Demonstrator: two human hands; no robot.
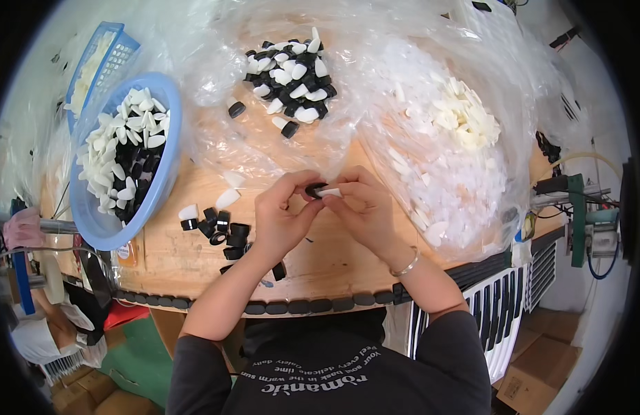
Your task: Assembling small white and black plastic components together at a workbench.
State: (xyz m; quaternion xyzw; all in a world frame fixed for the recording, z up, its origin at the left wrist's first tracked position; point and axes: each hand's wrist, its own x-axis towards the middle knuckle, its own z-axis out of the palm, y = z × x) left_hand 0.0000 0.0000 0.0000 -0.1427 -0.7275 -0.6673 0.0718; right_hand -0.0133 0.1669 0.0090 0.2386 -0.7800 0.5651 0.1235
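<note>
Over the middle of the table, my two hands meet fingertip to fingertip. My left hand (283,211) pinches a small black ring-like cap (314,188). Between the thumb and fingers of my right hand (367,211) is a white, flat, petal-shaped piece (330,193). The white piece touches or overlaps the black cap; whether it sits inside cannot be made out. Loose black caps (235,241) lie beside my left forearm, with a white piece (228,199) and a cap with a white piece in it (188,214) near them.
A heap of black caps with white pieces (289,77) lies on plastic film at the far middle. On the left stand a blue basin (173,111) of such parts and a blue basket (119,59). A clear bag (448,187) of white pieces spreads on the right. Black blocks line the table's near edge (289,306).
</note>
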